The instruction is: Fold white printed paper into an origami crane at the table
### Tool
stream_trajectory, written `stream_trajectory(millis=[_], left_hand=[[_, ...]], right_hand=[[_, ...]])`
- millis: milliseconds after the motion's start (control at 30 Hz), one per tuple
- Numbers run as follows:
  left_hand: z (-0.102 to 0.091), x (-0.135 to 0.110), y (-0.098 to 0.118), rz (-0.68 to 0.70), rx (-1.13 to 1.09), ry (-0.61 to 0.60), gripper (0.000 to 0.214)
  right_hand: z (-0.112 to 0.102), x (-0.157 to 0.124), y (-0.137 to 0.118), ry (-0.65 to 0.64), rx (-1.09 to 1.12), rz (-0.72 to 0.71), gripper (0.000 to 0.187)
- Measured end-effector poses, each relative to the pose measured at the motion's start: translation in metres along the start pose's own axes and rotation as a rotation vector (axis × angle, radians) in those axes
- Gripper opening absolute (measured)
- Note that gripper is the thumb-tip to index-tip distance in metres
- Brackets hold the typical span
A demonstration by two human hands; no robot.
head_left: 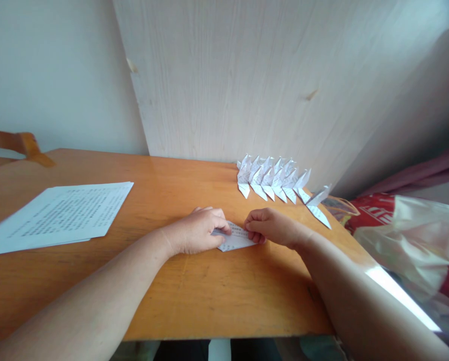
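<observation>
A folded sheet of printed paper lies on the wooden table in front of me, with a pointed outline and lines of characters on it. At its left end, my left hand is closed on it, the thumb and fingers pressing on the paper. My right hand has its fingers curled at the opposite end, pinching the paper's right tip. Parts of both ends are hidden under the fingers. Several folded paper figures with upright points stand in rows beyond my right hand.
A stack of printed sheets lies at the left of the wooden table. A chair back shows at the far left. Bags, one a pale plastic bag, sit past the table's right edge. A wooden panel rises behind.
</observation>
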State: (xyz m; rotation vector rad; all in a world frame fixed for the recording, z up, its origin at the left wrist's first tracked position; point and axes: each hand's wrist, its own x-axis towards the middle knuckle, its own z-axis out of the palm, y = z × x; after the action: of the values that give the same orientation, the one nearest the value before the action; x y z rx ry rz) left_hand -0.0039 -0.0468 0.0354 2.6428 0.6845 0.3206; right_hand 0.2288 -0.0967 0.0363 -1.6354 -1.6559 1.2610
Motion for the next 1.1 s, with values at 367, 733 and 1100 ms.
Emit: stream_trajectory(millis=[367, 733, 1100], left_hand=[[0.000, 0.001, -0.004, -0.042, -0.078, -0.015, 0.024], [-0.003, -0.002, -0.003, -0.003, -0.061, -0.034, 0.026], [-0.007, -0.003, -0.001, -0.030, 0.007, -0.083, 0.026]], right_hand=[[0.002, -0.002, -0.003, 0.037, -0.073, -0.022, 0.010], [0.025, -0.016, -0.014, -0.004, -0.360, -0.399, 0.012], [0.025, -0.013, -0.003, -0.049, -0.503, -0.457, 0.016]])
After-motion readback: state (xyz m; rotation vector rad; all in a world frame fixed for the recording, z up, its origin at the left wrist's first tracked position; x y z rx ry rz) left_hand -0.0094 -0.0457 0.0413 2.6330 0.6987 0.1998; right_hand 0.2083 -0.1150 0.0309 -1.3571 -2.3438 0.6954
